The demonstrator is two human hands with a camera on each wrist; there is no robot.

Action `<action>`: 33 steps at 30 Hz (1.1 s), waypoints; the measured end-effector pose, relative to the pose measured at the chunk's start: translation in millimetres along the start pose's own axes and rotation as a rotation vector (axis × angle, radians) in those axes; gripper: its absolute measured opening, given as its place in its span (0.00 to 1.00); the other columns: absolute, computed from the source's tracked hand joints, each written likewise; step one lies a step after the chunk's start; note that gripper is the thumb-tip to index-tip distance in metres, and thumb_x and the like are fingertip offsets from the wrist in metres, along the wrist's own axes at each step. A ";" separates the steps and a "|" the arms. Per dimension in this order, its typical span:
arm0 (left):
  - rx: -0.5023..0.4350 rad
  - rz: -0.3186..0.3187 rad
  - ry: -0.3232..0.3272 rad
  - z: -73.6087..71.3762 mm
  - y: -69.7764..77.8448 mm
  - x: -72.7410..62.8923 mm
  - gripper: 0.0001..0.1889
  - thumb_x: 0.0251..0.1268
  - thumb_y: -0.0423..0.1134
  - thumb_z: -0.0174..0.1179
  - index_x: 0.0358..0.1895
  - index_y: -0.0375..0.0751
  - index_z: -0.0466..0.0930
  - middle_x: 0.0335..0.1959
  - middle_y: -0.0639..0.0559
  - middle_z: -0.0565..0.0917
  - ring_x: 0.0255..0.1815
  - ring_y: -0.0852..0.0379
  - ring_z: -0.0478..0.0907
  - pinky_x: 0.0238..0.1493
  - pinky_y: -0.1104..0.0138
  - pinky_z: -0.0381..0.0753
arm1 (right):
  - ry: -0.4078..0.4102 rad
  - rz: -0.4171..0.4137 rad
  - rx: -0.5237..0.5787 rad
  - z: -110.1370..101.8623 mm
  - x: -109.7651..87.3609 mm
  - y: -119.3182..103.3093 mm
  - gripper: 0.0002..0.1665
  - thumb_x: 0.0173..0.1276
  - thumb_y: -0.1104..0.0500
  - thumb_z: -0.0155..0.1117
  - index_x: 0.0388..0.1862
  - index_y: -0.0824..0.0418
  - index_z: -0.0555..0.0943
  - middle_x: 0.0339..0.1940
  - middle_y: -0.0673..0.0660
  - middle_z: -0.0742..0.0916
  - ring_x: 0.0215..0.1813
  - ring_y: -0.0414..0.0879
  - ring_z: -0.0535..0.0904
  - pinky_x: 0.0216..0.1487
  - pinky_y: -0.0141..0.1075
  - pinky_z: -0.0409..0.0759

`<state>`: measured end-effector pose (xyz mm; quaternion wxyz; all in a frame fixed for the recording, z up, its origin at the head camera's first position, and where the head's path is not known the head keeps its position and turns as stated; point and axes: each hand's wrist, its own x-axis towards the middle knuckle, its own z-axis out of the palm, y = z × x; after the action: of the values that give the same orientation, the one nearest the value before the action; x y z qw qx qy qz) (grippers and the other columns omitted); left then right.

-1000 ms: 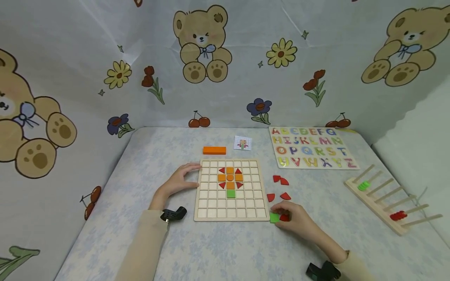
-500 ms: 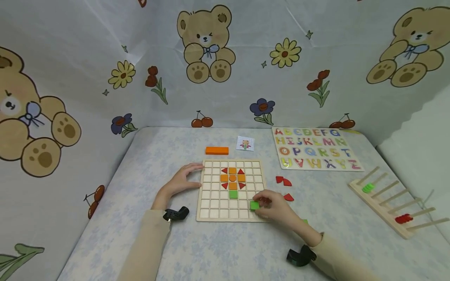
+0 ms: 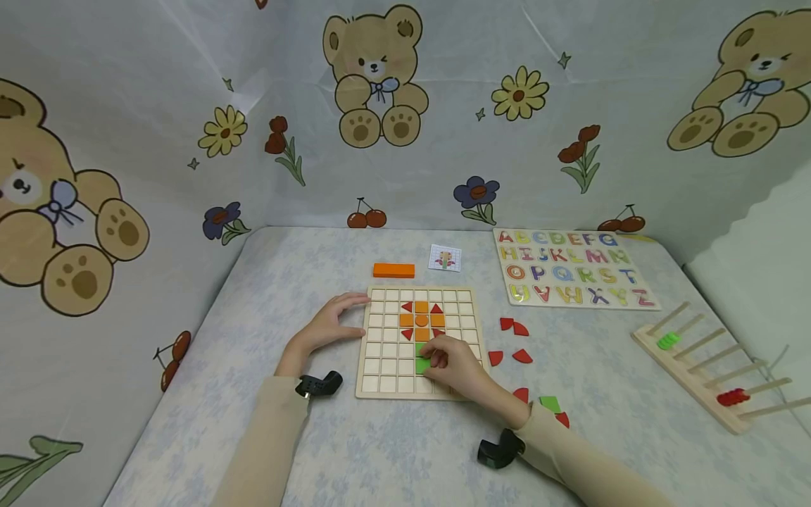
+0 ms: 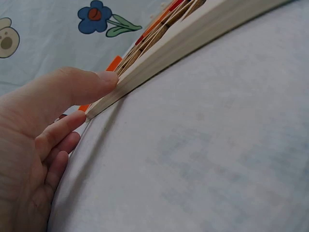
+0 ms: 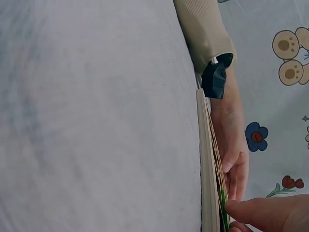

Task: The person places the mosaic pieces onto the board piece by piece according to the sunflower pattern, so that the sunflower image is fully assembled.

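Observation:
A wooden grid board (image 3: pixel 379 389) lies flat on the table. In its cells sit orange squares (image 3: pixel 421 308), an orange disc (image 3: pixel 422 320) and red triangles (image 3: pixel 407 307). Over the lower middle of the board, my right hand (image 3: pixel 461 366) pinches a green square (image 3: pixel 422 366) between thumb and fingers, just below another green square (image 3: pixel 419 349). The right wrist view shows the green piece low against the board's surface. At the board's left edge, my left hand (image 3: pixel 322 327) is spread, with thumb (image 4: pixel 104 83) and fingers touching the rim.
Right of the board lie several red quarter-circle pieces (image 3: pixel 496 358) and a loose green square (image 3: pixel 550 404). Behind it are an orange block (image 3: pixel 393 270) and a pattern card (image 3: pixel 445 258). Farther right are an alphabet board (image 3: pixel 576 274) and a pegged bead rack (image 3: pixel 687 377).
My right hand has picked up a green square from beside the board's lower right corner and carried it left to the middle column. The left hand stays at the board's edge.

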<state>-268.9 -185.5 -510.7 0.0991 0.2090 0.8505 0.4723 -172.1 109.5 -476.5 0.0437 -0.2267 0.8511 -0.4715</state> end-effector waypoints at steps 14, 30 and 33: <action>-0.006 0.006 0.002 -0.2 -2.2 0.9 0.35 0.51 0.45 0.72 0.66 0.51 0.71 0.71 0.49 0.65 0.75 0.44 0.54 0.72 0.41 0.55 | 0.051 0.120 -0.019 -38.9 -39.4 13.9 0.10 0.56 0.67 0.69 0.39 0.64 0.83 0.30 0.53 0.83 0.29 0.36 0.73 0.30 0.26 0.75; -0.012 -0.011 -0.002 1.1 -0.6 -1.6 0.36 0.51 0.44 0.72 0.66 0.51 0.70 0.72 0.49 0.65 0.77 0.43 0.51 0.74 0.41 0.51 | 0.056 0.415 -0.139 -118.4 -125.4 53.1 0.27 0.52 0.57 0.76 0.52 0.62 0.81 0.44 0.56 0.87 0.39 0.31 0.76 0.39 0.26 0.78; -0.016 -0.001 -0.002 2.3 0.5 -1.2 0.36 0.51 0.44 0.72 0.66 0.50 0.70 0.72 0.49 0.65 0.76 0.43 0.51 0.73 0.41 0.51 | 0.063 0.398 -0.128 -117.5 -133.0 56.9 0.27 0.52 0.57 0.75 0.52 0.62 0.81 0.46 0.57 0.87 0.40 0.29 0.77 0.41 0.25 0.79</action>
<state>-266.9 -184.0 -511.5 0.1017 0.2083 0.8466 0.4790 -106.8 284.0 -477.0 0.0946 -0.0413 0.9083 -0.4054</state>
